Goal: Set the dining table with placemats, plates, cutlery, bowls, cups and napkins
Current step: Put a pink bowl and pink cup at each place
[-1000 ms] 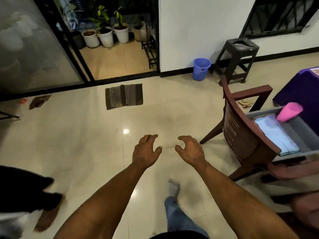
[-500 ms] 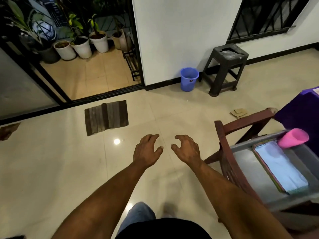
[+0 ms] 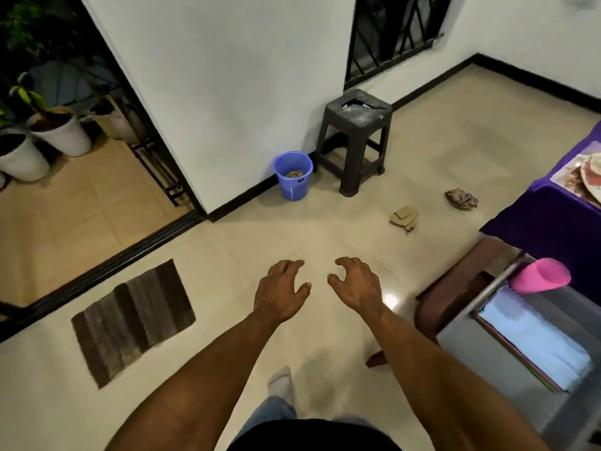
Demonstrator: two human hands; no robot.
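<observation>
Glossy cream tile floor (image 3: pixel 201 255) is filling most of the view, reflecting a ceiling light spot at 3 o'clock of the hands. Left hand (image 3: pixel 280 292) and right hand (image 3: pixel 357 288) are hovering side by side, palms down, arms stretched forward from the bottom edge, fingers loosely curled, thumbs pointing toward each other, a small gap between them; neither one is holding or touching anything.

At 3 o'clock a grey rectangular plastic bin (image 3: pixel 461 333) is sitting on a dark wooden chair (image 3: pixel 455 288). Inside it a flat light-blue folded cloth (image 3: pixel 533 340), likely a napkin, is lying on a flat mat with a reddish border, and a smooth pink plastic cup (image 3: pixel 541 279) is lying on its side at the bin's far end.

At 2 o'clock a table (image 3: pixel 553 222) draped in purple cloth is carrying a patterned placemat (image 3: pixel 567 177) with a round plate (image 3: pixel 593 177) on it, cut off by the frame edge.

At 12 o'clock a round blue plastic bucket (image 3: pixel 292 175) is standing against the white wall, just beside a square dark plastic stool (image 3: pixel 356 138) with a dusty top. Folded cardboard scraps (image 3: pixel 405 218) and a crumpled brown wad (image 3: pixel 460 198) are lying on the floor at 1 o'clock.

At 9 o'clock a striped brown shaggy rug (image 3: pixel 133 320) is lying flat near a black sliding-door track. White round plant pots (image 3: pixel 61 135) are standing at 10 o'clock beyond it.

A socked foot (image 3: pixel 281 382) and jeans leg are showing at 6 o'clock.
</observation>
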